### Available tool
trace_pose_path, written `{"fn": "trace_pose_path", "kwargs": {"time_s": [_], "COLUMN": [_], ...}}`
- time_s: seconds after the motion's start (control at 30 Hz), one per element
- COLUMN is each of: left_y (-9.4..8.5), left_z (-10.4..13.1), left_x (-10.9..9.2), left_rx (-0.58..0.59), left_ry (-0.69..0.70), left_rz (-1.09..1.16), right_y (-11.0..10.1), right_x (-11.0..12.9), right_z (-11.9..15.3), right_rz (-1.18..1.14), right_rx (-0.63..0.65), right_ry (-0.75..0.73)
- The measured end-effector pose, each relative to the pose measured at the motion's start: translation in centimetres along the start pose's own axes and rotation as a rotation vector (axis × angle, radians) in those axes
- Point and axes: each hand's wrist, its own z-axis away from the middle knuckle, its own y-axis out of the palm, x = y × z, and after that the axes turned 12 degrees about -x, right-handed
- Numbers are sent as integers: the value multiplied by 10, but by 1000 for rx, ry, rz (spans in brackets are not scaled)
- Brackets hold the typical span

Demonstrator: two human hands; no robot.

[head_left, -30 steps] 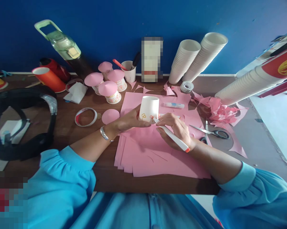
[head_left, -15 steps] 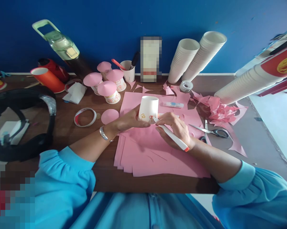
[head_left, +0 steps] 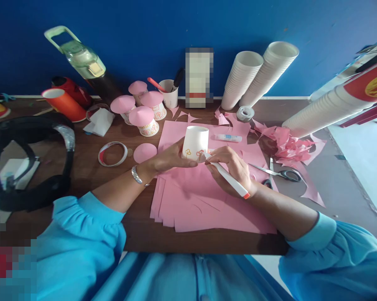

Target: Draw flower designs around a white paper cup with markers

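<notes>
My left hand [head_left: 172, 156] is closed round a white paper cup [head_left: 195, 140], with its open rim upward. A small yellow-brown flower and a red-orange flower are drawn low on the cup's side. In my right hand [head_left: 230, 169] is a white marker [head_left: 230, 179] with an orange end, its tip at the cup beside the red-orange flower. Both hands are above a stack of pink paper [head_left: 213, 213]. A pink paper cone [head_left: 144, 153] lies just left of the stack. Farther back stand several drawn-on cups with pink cone roofs [head_left: 141, 116].
Scissors [head_left: 288, 175] and crumpled pink scraps [head_left: 290, 144] lie at the right. A glue tube [head_left: 228, 137] rests on the paper. Tall cup stacks [head_left: 243, 77] and a tape roll [head_left: 245, 113] are behind. At the left are a larger tape roll [head_left: 112, 154] and a black headset [head_left: 67, 167].
The marker's tip has shifted very slightly at the red-orange flower, with a little more red line visible. My left hand keeps the cup in the same place.
</notes>
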Motion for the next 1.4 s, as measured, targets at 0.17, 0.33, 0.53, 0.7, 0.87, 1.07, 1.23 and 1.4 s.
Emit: {"fn": "trace_pose_path", "kwargs": {"time_s": [0.17, 0.33, 0.53, 0.7, 0.87, 1.07, 1.23, 1.4], "left_y": [1, 2, 1, 0, 1, -1, 0, 0], "left_z": [0, 0, -2, -2, 0, -1, -1, -1], "left_x": [-1, -1, 2, 4, 3, 6, 8, 8], "left_rx": [-1, -6, 1, 13, 4, 4, 18, 24], "left_ry": [4, -3, -5, -13, -4, 11, 24, 25], "left_rz": [0, -3, 51, 63, 38, 46, 86, 92], "right_y": [1, 1, -1, -1, -1, -1, 0, -1], "right_x": [1, 1, 2, 3, 3, 3, 3, 3], "right_z": [0, 0, -1, -1, -2, -2, 0, -1], "right_rz": [28, 26, 14, -2, -14, -5, 42, 33], "right_rx": [-6, -14, 15, 26, 17, 24, 13, 18], "right_ry": [5, 10, 12, 13, -2, -4, 10, 8]}}
